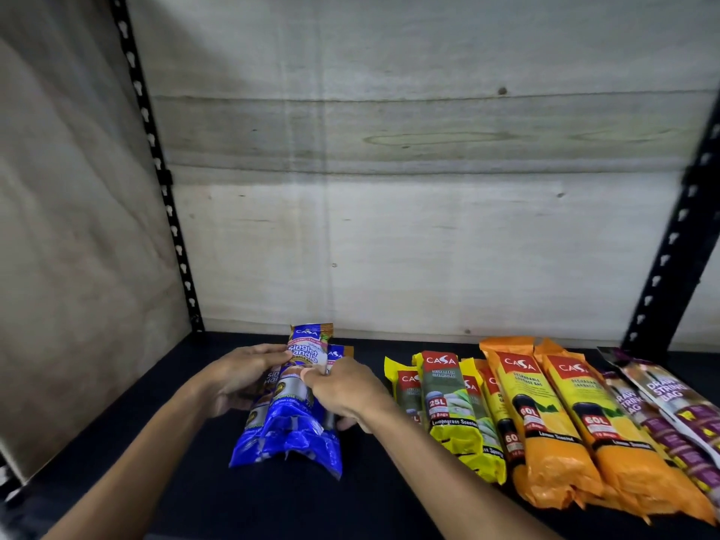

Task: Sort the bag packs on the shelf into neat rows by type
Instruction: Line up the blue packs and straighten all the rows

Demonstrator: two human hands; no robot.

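Both the left hand (pixel 249 378) and right hand (pixel 343 387) clamp the blue packs (pixel 290 415) at the shelf (pixel 163 454) left, and the slick stacked film could slide, fanning them toward the yellow packs (pixel 456 407).

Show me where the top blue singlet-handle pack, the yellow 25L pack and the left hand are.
blue singlet-handle pack (pixel 307 354): head view, on its printed upper label.
yellow 25L pack (pixel 448 399): head view, on the middle of its front.
left hand (pixel 243 374): head view, on the back of the hand.
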